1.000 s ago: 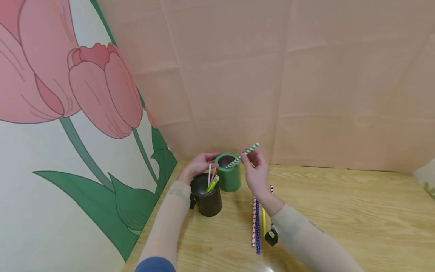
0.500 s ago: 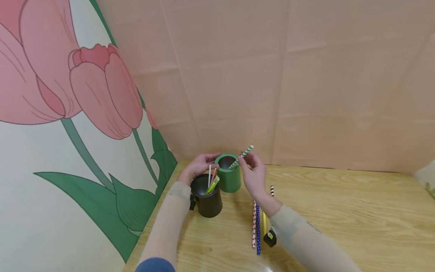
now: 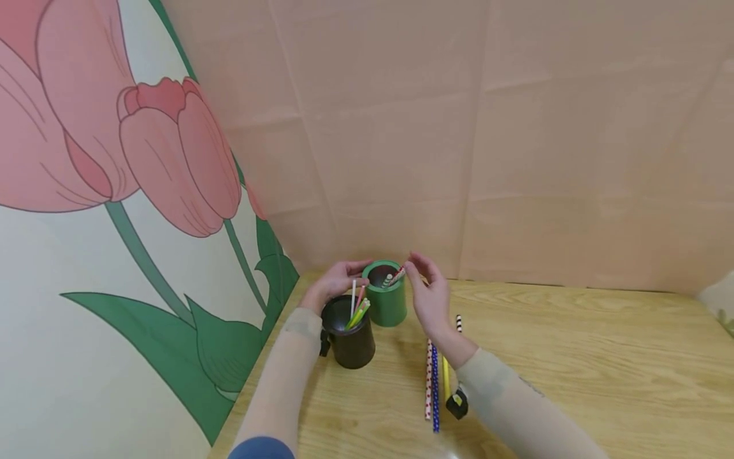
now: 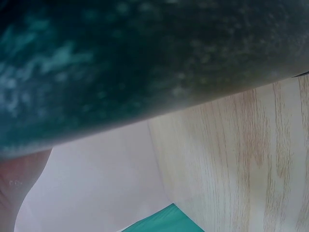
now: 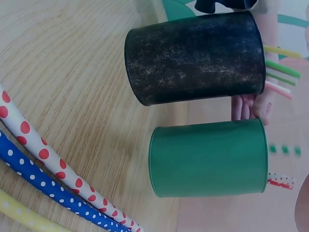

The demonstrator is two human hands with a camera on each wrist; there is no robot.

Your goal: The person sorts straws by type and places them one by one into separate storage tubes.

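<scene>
My left hand (image 3: 339, 278) holds the left side of a green cup (image 3: 388, 310), thumb at the rim and fingers behind. Inside lean a green-and-white striped straw (image 3: 387, 278) and a white straw with red marks (image 3: 398, 275). Beside the rim, on the right, my right hand (image 3: 431, 299) has thumb and forefinger parted at the red-marked straw's end. In the right wrist view a finger (image 5: 302, 208) is a little apart from that straw (image 5: 281, 181), while the striped straw (image 5: 285, 150) is blurred. Lower parts of both straws are hidden by the green cup (image 5: 210, 159).
A black cup (image 3: 353, 347) with thin coloured sticks stands beneath my left wrist; it fills the top of the left wrist view. Red-dotted (image 3: 428, 389), blue-dotted (image 3: 435, 398), yellow (image 3: 445, 376) and black-striped (image 3: 459, 324) straws lie on the wooden table (image 3: 562, 357). A wall stands left.
The green striped straw, pinched in my right hand before, has slid down into the green cup out of the fingers. A red-marked straw end now shows at the rim. The left hand stays put.
</scene>
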